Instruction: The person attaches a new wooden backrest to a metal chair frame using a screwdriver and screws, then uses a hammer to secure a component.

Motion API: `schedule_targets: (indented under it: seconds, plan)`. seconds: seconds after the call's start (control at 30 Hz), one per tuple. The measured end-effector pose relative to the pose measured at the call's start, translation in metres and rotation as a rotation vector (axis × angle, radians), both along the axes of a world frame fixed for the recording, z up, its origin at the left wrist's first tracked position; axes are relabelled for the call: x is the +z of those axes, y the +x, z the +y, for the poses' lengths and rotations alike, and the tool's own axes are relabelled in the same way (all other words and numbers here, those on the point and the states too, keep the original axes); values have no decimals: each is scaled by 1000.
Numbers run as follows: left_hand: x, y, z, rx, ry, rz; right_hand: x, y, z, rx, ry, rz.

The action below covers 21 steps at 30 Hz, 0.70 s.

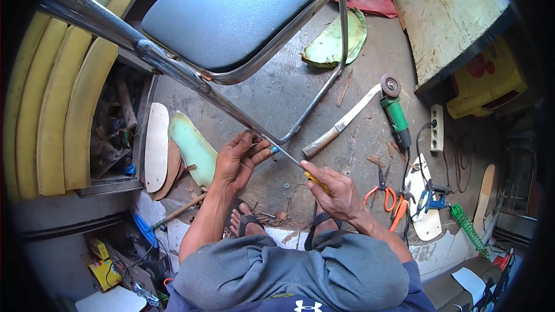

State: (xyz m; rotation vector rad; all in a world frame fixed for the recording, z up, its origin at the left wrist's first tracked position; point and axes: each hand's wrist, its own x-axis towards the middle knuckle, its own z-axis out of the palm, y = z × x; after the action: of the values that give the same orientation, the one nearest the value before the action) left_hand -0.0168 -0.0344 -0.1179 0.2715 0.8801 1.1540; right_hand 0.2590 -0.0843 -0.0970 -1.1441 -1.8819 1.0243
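Left hand (237, 159) extended forward, fingers curled at the black-padded chrome-tube chair's (243, 14) lower bend, pinch indeterminable; right hand (330, 192) wrapped around the yellow-handled, thin-shafted metal tool (317, 182), angled forward-left toward that bend; grey floor (326, 117) separates tube from wooden-handled steel knife (321, 141).

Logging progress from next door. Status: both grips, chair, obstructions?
Right grip closed on yellow-handled tool, shaft at corner of chair frame. Left grip at same corner, hold unclear. Knife, green angle grinder to the right, clear of both.
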Motion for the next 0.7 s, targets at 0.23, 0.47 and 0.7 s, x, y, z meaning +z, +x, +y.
schedule_targets:
  seconds: [0.23,0.47,0.7]
  plan:
    - [8,9,-1,2,40,-3,0,3,-1,4,30,-91]
    - [19,12,-1,-51,44,203,14,3,3,20,40,-108]
    - [68,4,20,-81,287,370,52,12,18,129,-833,368]
